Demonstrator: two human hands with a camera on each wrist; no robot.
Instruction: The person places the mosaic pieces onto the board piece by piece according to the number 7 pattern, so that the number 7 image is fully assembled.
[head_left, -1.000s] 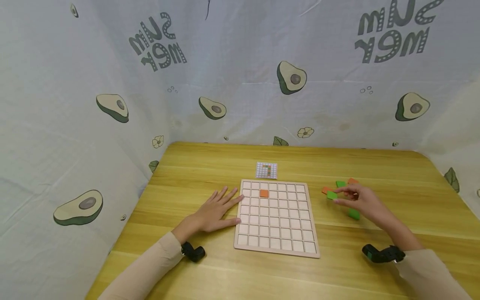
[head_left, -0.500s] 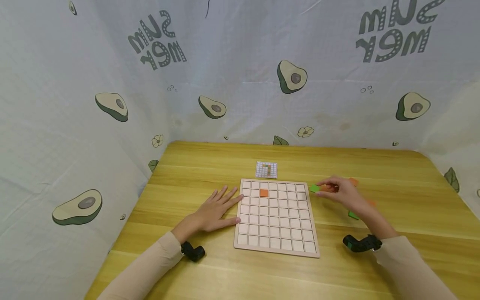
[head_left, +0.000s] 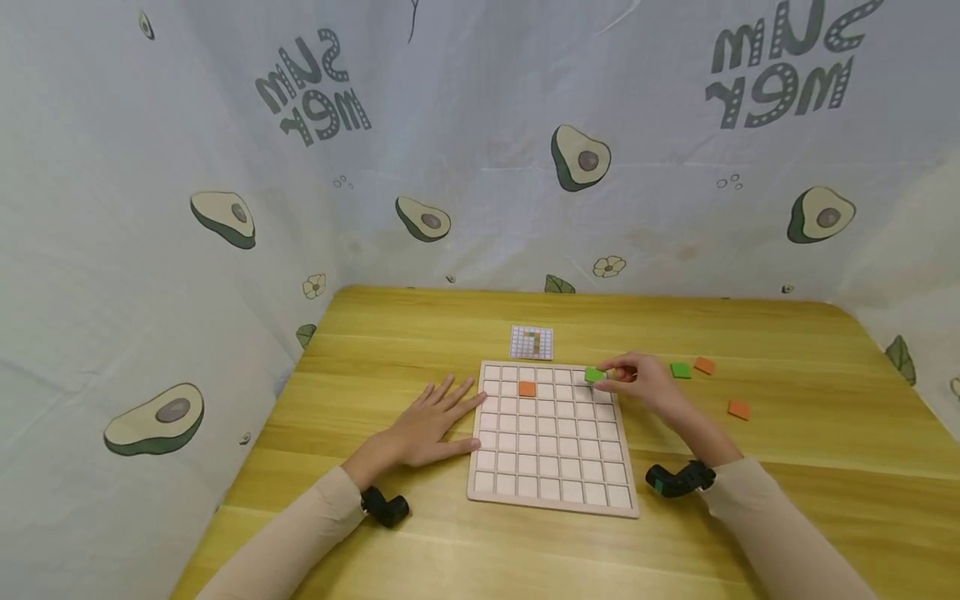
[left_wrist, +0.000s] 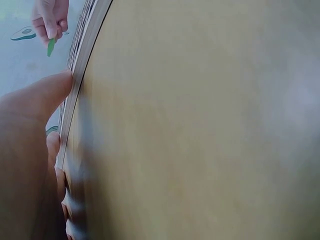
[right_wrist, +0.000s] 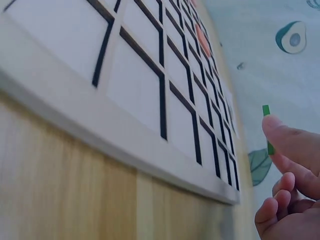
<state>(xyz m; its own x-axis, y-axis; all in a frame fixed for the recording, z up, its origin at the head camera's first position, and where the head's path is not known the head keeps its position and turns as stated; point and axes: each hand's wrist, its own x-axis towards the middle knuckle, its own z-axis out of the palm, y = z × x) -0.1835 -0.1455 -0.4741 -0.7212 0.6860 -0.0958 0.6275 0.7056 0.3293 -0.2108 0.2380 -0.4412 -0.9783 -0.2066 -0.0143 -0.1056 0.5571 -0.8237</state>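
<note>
Right hand (head_left: 647,383): grip pinching a green tile (head_left: 593,375), held over the far right of the gridded board (head_left: 555,504), not in a cell. Left hand (head_left: 427,427) grasps nothing, fingers spread, thumb touching the board's left edge. Looks early: one orange tile (head_left: 527,389) seated, second row from far edge, third column from left. Beyond, a pattern card (head_left: 532,342). Unplaced on the worktop (head_left: 420,333), right: one loose green tile (head_left: 680,371), two loose orange tiles (head_left: 738,409); maybe more, hidden by the arm.

From head: faces forward and down over the whole board (head_left: 547,446). From left wrist: faces board edge and table (left_wrist: 200,125), close up. From right wrist: faces low and close across board toward curtain (right_wrist: 250,60). Shares green tile (head_left: 594,375) among all three views.
</note>
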